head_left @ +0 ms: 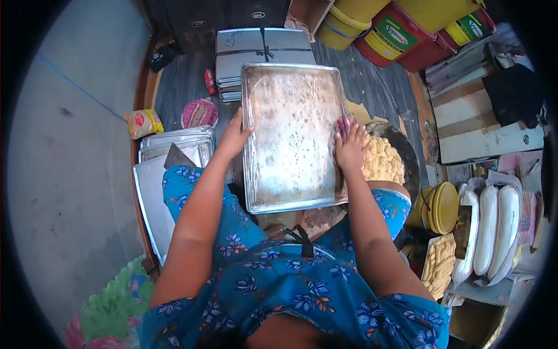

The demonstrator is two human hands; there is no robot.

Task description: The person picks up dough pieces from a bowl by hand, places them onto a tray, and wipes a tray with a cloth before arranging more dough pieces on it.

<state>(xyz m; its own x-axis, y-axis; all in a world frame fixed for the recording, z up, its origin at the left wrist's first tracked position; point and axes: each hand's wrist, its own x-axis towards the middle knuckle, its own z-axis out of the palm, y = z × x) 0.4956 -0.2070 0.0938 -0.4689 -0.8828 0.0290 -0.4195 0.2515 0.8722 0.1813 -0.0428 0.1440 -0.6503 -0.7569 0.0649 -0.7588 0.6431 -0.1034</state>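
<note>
A worn metal baking tray (293,136) with a raised rim and dark spots lies in front of me, above my lap. My left hand (233,138) grips its left rim, thumb over the edge. At the right rim, my right hand (352,150) presses a bunched purple cloth (344,124) against the tray. Beside that hand, pale dough pieces (383,161) sit in a dark round pan (411,158), partly hidden by my arm and knee.
Flat trays (152,185) are stacked at my left, near a pink cloth (199,113) and a yellow packet (144,123). Ahead stands a tied stack of sheets (264,49). Buckets (343,26) line the back right; a yellow bucket (443,207) and wrapped white rolls (487,230) are at right.
</note>
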